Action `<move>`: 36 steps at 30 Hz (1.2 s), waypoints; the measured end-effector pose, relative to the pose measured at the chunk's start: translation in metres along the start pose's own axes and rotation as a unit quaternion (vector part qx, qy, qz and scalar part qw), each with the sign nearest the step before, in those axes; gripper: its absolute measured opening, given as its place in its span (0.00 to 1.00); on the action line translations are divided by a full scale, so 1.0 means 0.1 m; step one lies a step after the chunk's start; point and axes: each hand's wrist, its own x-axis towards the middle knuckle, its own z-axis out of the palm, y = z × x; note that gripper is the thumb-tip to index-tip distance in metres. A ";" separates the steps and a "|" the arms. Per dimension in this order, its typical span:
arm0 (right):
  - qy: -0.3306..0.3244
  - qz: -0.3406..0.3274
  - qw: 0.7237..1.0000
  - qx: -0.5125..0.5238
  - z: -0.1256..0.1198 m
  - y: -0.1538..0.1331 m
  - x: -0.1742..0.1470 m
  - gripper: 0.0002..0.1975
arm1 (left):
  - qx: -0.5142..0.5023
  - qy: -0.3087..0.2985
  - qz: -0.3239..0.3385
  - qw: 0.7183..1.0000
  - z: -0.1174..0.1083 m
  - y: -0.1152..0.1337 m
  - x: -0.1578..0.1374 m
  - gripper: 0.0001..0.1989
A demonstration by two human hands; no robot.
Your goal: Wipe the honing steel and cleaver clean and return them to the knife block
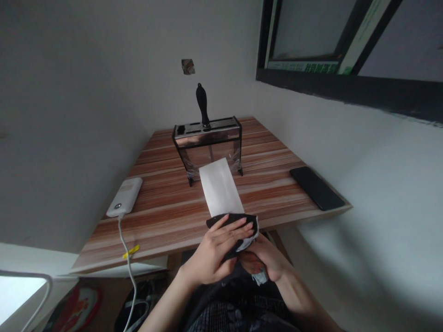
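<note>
A broad, pale rectangular blade, like that of a cleaver point(221, 186), points away from me over the table edge toward the knife block. Across its near end lies a black cloth point(228, 221) with a whitish edge. My left hand point(221, 251) presses on this cloth from above, fingers stretched together over it. Below and to the right, my right hand point(268, 256) is closed round the cleaver's near end, where the handle is hidden. A greyish-white scrap of cloth point(260, 276) sticks out under the right fingers.
The knife block point(209, 138), with clear sides and one black-handled tool point(201, 103), stands on the wood-grain table point(166, 184). A white power bank point(125, 197) with a cable point(126, 244) lies left, near a yellow strip point(131, 251). A black phone point(316, 188) rests by the right wall.
</note>
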 end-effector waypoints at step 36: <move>-0.097 0.077 0.992 0.012 0.14 -0.15 -0.18 0.17 | 0.180 0.209 -0.140 0.951 -0.54 -0.56 0.59 0.26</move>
